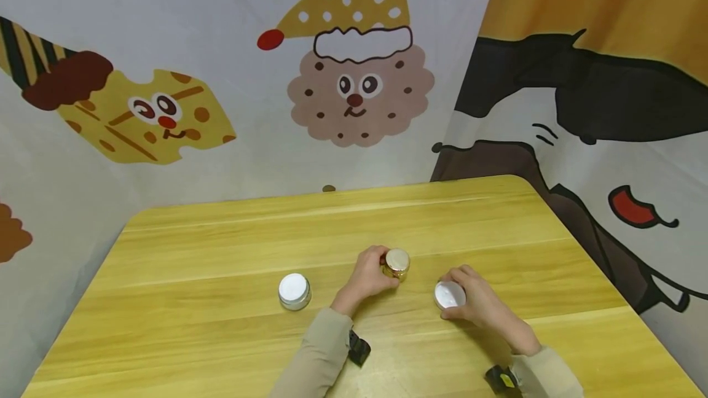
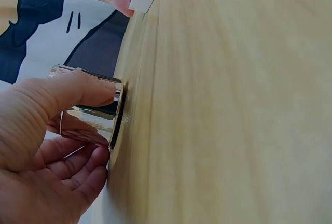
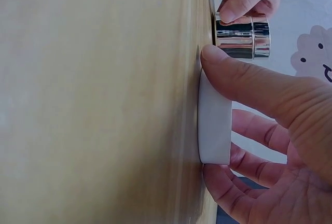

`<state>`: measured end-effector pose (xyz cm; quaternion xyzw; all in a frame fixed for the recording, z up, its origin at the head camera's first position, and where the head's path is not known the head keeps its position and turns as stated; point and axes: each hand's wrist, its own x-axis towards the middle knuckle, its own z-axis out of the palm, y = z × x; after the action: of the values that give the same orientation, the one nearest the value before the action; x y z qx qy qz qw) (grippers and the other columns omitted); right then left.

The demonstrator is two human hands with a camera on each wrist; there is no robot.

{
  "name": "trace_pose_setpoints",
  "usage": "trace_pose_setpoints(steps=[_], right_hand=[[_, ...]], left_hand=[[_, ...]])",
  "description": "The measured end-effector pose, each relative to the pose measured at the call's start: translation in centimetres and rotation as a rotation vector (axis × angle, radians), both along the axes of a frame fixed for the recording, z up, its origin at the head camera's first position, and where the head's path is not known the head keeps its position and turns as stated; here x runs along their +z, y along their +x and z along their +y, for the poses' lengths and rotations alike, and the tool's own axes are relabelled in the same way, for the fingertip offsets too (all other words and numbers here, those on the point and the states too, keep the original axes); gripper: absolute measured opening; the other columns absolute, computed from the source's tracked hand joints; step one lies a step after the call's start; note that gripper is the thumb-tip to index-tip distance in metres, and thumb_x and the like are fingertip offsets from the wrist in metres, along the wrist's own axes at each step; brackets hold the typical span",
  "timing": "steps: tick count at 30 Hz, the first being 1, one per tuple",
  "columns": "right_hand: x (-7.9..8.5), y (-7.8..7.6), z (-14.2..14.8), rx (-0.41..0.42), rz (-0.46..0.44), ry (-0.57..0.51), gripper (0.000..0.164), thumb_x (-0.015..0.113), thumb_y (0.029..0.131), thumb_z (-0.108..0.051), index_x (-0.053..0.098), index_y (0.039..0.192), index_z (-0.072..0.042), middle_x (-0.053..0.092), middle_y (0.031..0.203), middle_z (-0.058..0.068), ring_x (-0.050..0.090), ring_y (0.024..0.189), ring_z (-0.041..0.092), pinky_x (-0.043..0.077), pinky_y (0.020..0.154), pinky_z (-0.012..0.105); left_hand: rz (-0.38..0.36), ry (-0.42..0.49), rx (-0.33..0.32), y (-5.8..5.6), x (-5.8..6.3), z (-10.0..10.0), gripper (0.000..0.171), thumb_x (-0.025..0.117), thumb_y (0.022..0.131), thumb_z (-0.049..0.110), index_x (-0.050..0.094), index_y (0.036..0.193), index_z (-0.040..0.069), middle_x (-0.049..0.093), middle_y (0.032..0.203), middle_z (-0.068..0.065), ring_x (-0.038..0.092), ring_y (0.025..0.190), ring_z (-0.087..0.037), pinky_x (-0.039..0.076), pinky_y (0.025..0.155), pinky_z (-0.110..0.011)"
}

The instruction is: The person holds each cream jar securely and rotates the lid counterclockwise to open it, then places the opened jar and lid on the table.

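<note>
A shiny gold cosmetic jar (image 1: 396, 264) stands upright near the middle of the table, its cap on top. My left hand (image 1: 367, 274) grips it from the left side, the thumb (image 2: 85, 90) along its wall near the base. To the right, my right hand (image 1: 477, 300) holds a round white lid (image 1: 450, 295) between thumb and fingers, its hollow side up. In the right wrist view the white lid (image 3: 215, 123) sits flat against the tabletop, with the gold jar (image 3: 243, 37) just beyond it.
A clear jar with a white top (image 1: 294, 291) stands left of my left hand on the wooden table (image 1: 210, 250). Behind the table's far edge hangs a cloth (image 1: 265, 158) printed with cartoon figures.
</note>
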<state>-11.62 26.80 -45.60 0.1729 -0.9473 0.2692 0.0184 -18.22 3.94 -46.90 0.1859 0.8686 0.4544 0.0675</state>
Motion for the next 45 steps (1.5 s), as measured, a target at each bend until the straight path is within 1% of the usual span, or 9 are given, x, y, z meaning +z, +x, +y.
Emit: trace_pose_setpoints(steps=[7,14,17,22,28,35,40,45], right_hand=[[0.0,-0.1,-0.1,0.001,0.006,0.003,0.052,0.089,0.054,-0.013,0.062,0.098,-0.005,0.056,0.095,0.006,0.055,0.087,0.023,0.049,0.074,0.042],[0.0,0.0,-0.2,-0.006,0.004,0.004,0.053,0.089,0.054,-0.014,0.062,0.099,-0.005,0.056,0.095,0.007,0.055,0.087,0.024,0.050,0.073,0.042],[0.0,0.0,-0.2,-0.010,0.012,0.003,0.053,0.089,0.054,-0.013,0.062,0.098,-0.005,0.056,0.094,0.007,0.056,0.087,0.024,0.050,0.073,0.043],[-0.2,0.2,-0.2,-0.004,0.034,-0.005,0.053,0.089,0.054,-0.012,0.062,0.099,-0.004,0.056,0.094,0.008,0.055,0.086,0.025,0.050,0.072,0.044],[-0.3,0.5,-0.1,0.002,0.060,-0.017,0.055,0.088,0.055,-0.011,0.061,0.102,-0.001,0.057,0.095,0.011,0.056,0.085,0.027,0.051,0.070,0.044],[-0.4,0.6,-0.3,-0.018,0.043,-0.016,0.054,0.087,0.059,-0.013,0.061,0.104,-0.001,0.056,0.097,0.010,0.054,0.085,0.022,0.050,0.069,0.038],[-0.4,0.7,-0.3,-0.025,0.044,-0.014,0.052,0.086,0.062,-0.016,0.061,0.106,-0.002,0.055,0.099,0.009,0.052,0.085,0.021,0.049,0.067,0.036],[-0.3,0.9,-0.4,-0.023,0.038,-0.026,0.056,0.086,0.064,-0.021,0.060,0.109,0.001,0.055,0.101,0.012,0.052,0.084,0.021,0.049,0.065,0.032]], left_hand=[[0.013,0.011,0.002,-0.1,-0.3,-0.2,0.045,0.083,0.061,0.004,0.061,0.100,-0.001,0.055,0.089,-0.003,0.048,0.083,-0.016,0.044,0.073,-0.026],[0.036,0.078,0.003,-0.1,-0.4,-0.8,0.044,0.082,0.059,0.002,0.062,0.098,-0.001,0.058,0.088,-0.004,0.052,0.080,-0.016,0.046,0.071,-0.024],[0.036,0.107,0.005,-0.1,-0.5,-1.1,0.044,0.082,0.059,0.003,0.062,0.098,-0.001,0.059,0.086,-0.003,0.051,0.077,-0.014,0.046,0.068,-0.023],[0.035,0.139,0.029,0.0,-0.3,-1.6,0.042,0.080,0.060,0.003,0.062,0.098,-0.002,0.058,0.083,-0.002,0.049,0.074,-0.011,0.046,0.065,-0.022],[0.015,0.164,0.059,0.2,0.4,-2.1,0.045,0.079,0.060,0.003,0.060,0.101,-0.002,0.057,0.083,-0.002,0.049,0.075,-0.012,0.047,0.067,-0.022],[0.011,0.183,0.086,0.5,1.7,-2.6,0.046,0.079,0.061,0.004,0.060,0.102,-0.003,0.057,0.084,-0.004,0.051,0.076,-0.015,0.049,0.068,-0.023],[0.028,0.214,0.107,0.6,2.5,-3.0,0.044,0.078,0.061,0.004,0.060,0.101,-0.002,0.058,0.084,-0.005,0.052,0.076,-0.015,0.049,0.068,-0.023],[0.056,0.250,0.127,0.8,3.4,-3.5,0.044,0.079,0.059,0.003,0.060,0.099,-0.003,0.059,0.084,-0.007,0.054,0.074,-0.016,0.049,0.066,-0.022]])
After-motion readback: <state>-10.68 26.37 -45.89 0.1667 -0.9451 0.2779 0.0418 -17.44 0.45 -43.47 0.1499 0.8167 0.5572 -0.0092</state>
